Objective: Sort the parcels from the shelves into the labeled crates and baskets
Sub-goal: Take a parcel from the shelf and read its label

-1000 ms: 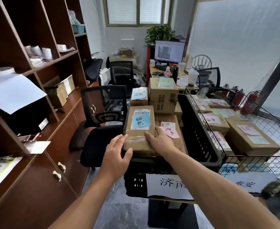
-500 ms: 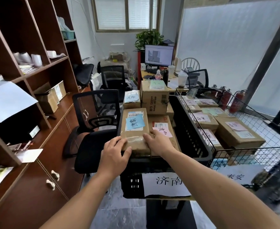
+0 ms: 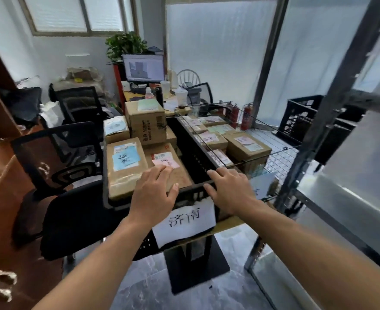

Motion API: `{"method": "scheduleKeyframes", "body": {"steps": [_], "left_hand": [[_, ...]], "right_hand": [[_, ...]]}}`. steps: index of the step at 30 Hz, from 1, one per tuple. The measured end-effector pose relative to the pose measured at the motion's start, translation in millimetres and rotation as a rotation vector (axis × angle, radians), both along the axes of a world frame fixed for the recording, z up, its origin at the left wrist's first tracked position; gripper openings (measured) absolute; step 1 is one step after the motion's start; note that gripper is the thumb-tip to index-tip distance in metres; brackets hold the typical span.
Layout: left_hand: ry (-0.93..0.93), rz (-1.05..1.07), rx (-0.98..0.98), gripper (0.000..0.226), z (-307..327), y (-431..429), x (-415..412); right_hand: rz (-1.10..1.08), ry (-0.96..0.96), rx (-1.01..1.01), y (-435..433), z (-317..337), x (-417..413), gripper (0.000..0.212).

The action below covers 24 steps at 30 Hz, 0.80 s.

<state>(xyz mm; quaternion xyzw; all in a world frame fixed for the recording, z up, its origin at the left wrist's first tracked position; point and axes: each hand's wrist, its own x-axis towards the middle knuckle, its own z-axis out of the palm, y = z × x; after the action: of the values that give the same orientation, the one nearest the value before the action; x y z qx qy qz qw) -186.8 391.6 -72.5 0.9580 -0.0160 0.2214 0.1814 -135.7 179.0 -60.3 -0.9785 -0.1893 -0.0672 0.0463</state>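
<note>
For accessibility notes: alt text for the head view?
Open, the left hand and right hand reach over a black plastic crate of brown cardboard parcels with a white paper label on its front; a wire basket stands beside it.

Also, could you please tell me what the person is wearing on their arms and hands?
Nothing that shows. The left hand and right hand are bare, with no gloves, and I can make out no rings. The left forearm and right forearm are uncovered down to the bottom edge of the picture: no sleeve, watch or bracelet is in view.
</note>
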Motion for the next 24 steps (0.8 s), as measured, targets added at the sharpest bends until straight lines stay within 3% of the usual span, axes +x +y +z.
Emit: {"method": "scheduleKeyframes", "body": {"steps": [5, 12, 24], "left_hand": [[0.154, -0.169, 0.001, 0.053, -11, -63, 20], [0.198, -0.419, 0.14, 0.054, -16, -182, 16], [0.226, -0.832, 0.213, 0.054, -22, -408, -101]], "right_hand": [[-0.234, 0.068, -0.038, -90, -14, -25, 0.052], [-0.579, 0.11, -0.018, -212, -26, -102, 0.049], [-1.041, 0.158, 0.023, -395, -19, -316, 0.057]]}}
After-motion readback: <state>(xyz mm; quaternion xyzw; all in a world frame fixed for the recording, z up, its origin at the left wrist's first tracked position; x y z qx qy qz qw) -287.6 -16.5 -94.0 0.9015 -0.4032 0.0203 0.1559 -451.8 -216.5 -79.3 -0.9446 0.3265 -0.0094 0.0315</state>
